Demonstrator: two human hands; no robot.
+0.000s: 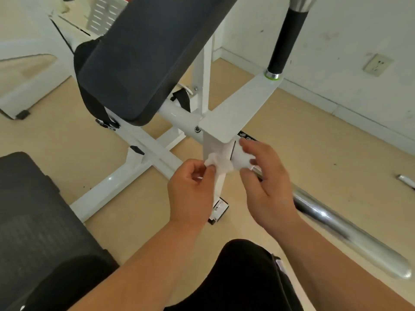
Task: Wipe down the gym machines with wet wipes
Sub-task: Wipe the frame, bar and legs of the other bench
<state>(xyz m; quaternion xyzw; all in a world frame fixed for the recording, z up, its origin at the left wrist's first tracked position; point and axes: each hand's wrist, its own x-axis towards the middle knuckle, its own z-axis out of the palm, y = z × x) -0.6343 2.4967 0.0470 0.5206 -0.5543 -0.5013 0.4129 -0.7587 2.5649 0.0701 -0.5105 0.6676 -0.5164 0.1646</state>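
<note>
Crumpled white wipe (221, 164), pinched by left hand (190, 189) and right hand (269, 185), sits against a smooth square post (211, 147).

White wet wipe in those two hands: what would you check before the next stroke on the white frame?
1. Grip on crumpled white wet wipe: ok, left hand pinches one end, right hand grips the other.
2. Wipe opened flat: not ok, bunched.
3. Reach to white metal upright post: ok, directly behind the wipe.
4. Wipe touching post: cannot tell.
5. Wipe moist and clean: cannot tell.
</note>
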